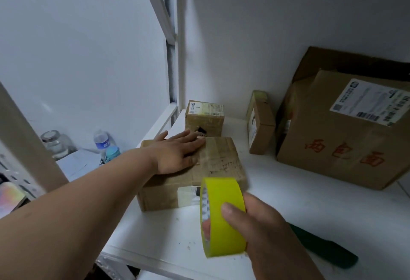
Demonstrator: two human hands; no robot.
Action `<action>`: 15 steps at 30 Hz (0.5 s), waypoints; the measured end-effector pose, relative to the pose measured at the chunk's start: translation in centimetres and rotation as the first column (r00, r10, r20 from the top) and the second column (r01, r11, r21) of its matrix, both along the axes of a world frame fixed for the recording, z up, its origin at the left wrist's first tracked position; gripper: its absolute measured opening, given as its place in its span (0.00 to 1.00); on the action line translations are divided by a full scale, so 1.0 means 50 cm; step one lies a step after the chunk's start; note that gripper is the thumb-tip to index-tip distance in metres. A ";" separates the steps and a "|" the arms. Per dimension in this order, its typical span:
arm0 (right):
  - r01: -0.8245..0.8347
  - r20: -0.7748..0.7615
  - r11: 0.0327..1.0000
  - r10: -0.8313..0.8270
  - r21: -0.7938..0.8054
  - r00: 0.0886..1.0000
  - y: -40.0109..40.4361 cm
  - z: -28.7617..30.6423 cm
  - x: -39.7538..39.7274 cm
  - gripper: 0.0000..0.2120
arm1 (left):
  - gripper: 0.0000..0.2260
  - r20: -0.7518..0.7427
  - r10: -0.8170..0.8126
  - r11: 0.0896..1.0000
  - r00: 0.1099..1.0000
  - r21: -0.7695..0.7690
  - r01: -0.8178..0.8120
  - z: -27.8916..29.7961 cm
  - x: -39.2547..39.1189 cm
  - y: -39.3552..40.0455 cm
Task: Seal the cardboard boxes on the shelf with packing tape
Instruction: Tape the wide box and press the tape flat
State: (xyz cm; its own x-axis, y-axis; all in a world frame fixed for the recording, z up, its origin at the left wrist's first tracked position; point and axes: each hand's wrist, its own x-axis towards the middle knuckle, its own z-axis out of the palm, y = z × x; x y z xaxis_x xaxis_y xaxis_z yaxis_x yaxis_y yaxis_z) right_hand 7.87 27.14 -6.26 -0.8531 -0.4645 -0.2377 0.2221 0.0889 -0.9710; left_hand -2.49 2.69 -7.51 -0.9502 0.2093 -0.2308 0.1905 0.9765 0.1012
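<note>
1. Four cardboard boxes are sitting on the white shelf [288,202] in front of me, and I am working on the nearest box [195,175], which is lying flat towards the front left of the shelf.
2. My left hand [177,153] is lying palm-down on that box's top, fingers [195,141] straight and close together, pressing along a strip of clear tape that is running across the top and down the front face.
3. My right hand [261,226] is holding the yellow tape roll [221,215] just in front of the box, thumb curled over the outer band and fingertips tucked inside the core, so the fingers are clamped on the roll.
4. I am judging that this box is at the smoothing stage: the strip is looking laid, and I cannot tell whether it is cut free from the roll.
5. Next I am expecting to need the tape's loose end, a firm pull, and the left hand steadying the box.
6. Further back, a small labelled box [204,122] is standing just behind my fingertips, a thin box [260,124] is standing upright to its right, and a large box [346,128] with red characters is leaning at the far right, its top flap looking loose.
7. A dark green tool [328,248] is lying on the shelf beside my right wrist.
</note>
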 end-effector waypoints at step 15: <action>0.038 0.154 0.998 -0.044 0.043 0.987 0.017 -0.075 0.014 0.20 | 0.28 0.035 -0.007 1.000 0.999 -0.008 0.008 0.006 -0.009 0.000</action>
